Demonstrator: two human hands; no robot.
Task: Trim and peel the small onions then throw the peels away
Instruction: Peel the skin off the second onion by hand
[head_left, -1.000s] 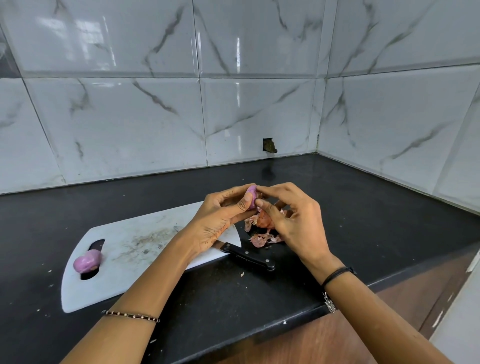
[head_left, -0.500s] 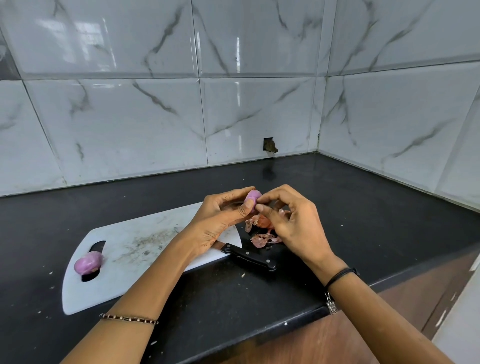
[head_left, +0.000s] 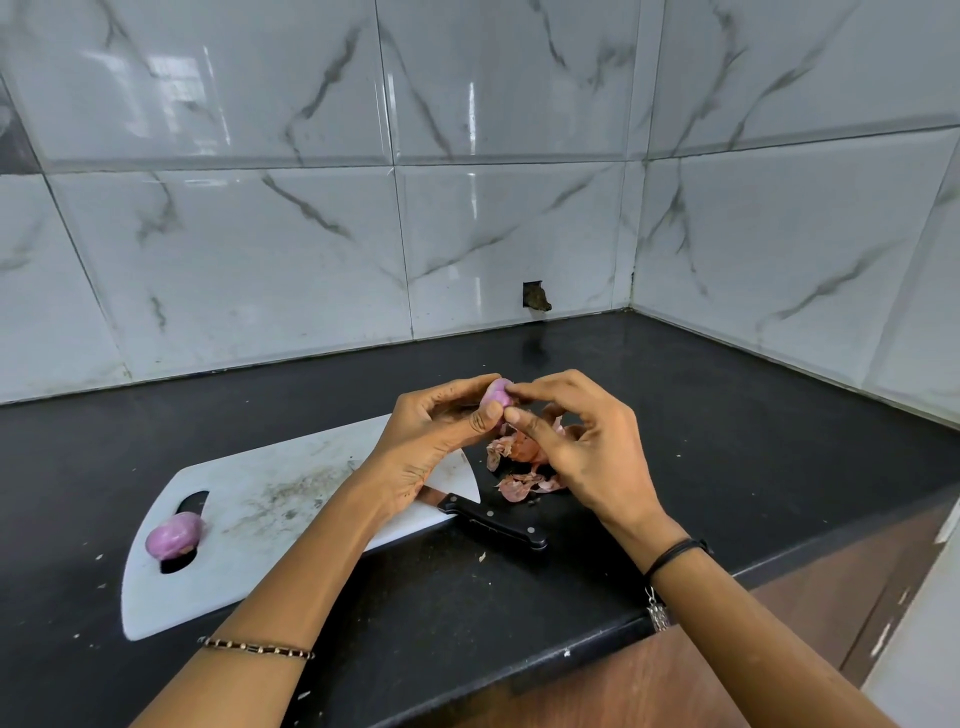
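Observation:
My left hand (head_left: 434, 431) holds a small purple onion (head_left: 494, 396) between thumb and curled fingers, raised above the black counter. My right hand (head_left: 582, 441) meets it from the right, its thumb and forefinger pinching at the onion's skin. Under both hands lies a loose pile of pinkish-brown peels (head_left: 522, 462). A second peeled purple onion (head_left: 173, 535) rests at the left end of the white cutting board (head_left: 270, 509), over its handle slot.
A black-handled knife (head_left: 493, 522) lies across the board's right end, its blade partly under my left wrist. Marble-patterned tiled walls meet in a corner at the back right. The counter's front edge (head_left: 519, 670) runs diagonally above brown cabinet fronts.
Both hands and the onion have risen slightly and the onion has turned a little between the fingers. The board, knife and the other onion have stayed put.

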